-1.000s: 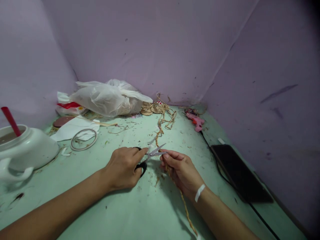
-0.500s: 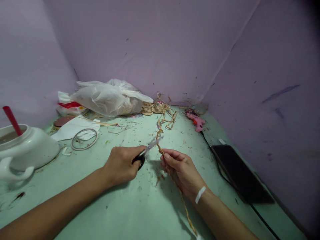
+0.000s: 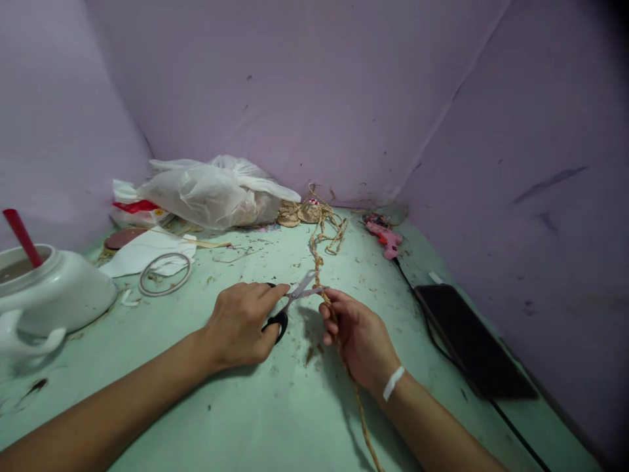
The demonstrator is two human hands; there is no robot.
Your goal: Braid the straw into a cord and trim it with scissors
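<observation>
My left hand (image 3: 243,322) has its fingers in the black handles of a pair of scissors (image 3: 296,295), whose blades are spread apart. The blades reach right, to a twisted tan fibre cord (image 3: 364,419). Fingers of my right hand (image 3: 361,331) pinch that cord just beside the blade tips. From there it runs down past my right wrist to the bottom edge, and away from me to a loose tangle of cord (image 3: 337,233) near the back wall. Woven tan discs (image 3: 309,211) lie by the tangle.
A white mug-like pot (image 3: 83,288) with a red stick stands at left. Near it are a ring-shaped roll (image 3: 165,274) and white paper (image 3: 142,254). A plastic bag (image 3: 211,190) sits at the back. On the right lie a pink glue gun (image 3: 386,239), its black cable, and a dark phone (image 3: 472,341).
The scissor blades have opened and moved slightly right, against the cord. My right hand has shifted its fingers a little on the cord.
</observation>
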